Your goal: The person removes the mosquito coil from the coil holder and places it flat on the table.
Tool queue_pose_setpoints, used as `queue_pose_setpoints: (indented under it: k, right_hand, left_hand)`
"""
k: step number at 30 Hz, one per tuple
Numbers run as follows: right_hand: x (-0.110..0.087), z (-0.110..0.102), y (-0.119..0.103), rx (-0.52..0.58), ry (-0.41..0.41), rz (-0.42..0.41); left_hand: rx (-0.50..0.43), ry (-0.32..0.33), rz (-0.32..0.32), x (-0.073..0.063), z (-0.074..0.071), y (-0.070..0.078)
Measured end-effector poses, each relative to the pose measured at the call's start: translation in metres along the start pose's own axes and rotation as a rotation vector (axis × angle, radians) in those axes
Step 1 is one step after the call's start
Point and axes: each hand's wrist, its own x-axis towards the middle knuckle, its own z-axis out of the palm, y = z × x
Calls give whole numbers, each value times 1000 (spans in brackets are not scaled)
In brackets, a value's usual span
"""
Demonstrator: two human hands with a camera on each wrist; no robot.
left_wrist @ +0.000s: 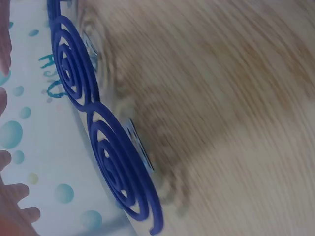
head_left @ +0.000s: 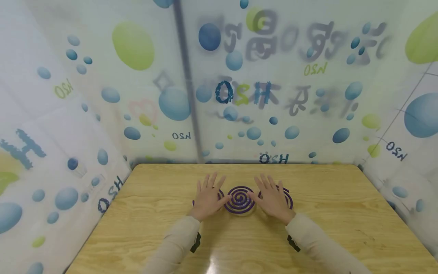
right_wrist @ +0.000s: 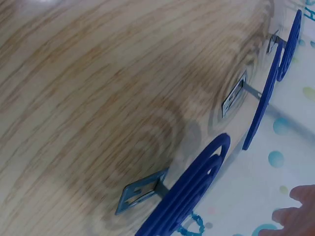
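Three dark purple mosquito coils sit in a row, each a flat spiral. My left hand (head_left: 209, 198), fingers straight and spread, lies over the left coil (head_left: 221, 194) and hides most of it. Over the right coil (head_left: 290, 198) is my right hand (head_left: 273, 199), its fingers likewise spread and gripping nothing. Both thumbs reach inward to the edges of the middle coil (head_left: 240, 198). Small metal stands (right_wrist: 142, 191) hold the coils just above the wood in the right wrist view. Another stand (left_wrist: 139, 145) shows beneath a coil in the left wrist view.
The light wooden table (head_left: 154, 182) ends at a back edge close behind the coils. A pale curtain (head_left: 219, 125) printed with blue and green dots surrounds it at the back and sides. Light sleeves (head_left: 178, 239) cover both forearms, with a dark strap (head_left: 195, 242) at the left wrist.
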Motion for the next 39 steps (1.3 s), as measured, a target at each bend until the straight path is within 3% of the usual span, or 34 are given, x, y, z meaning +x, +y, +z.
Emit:
queue_pose_setpoints:
  k: [9,15,18,24,32,39]
  right_hand:
    - [4,4,-21,104,-37,-58]
    - [15,12,-37,259,-74,-140]
    - [22,14,-46,360,-94,-181]
    - [36,20,-62,497,-134,-218]
    - [51,35,-68,650,-171,-45]
    - [58,47,-72,685,-117,-12]
  left_hand:
    - [-80,113,12,-15,-6,-29]
    - [-126,206,24,-27,-7,-47]
    - [-172,238,-3,-29,-8,-54]
    - [-349,204,-130,-31,-5,-64]
    - [-548,154,-262,-29,9,-74]
    - [-664,119,-344,-28,16,-73]
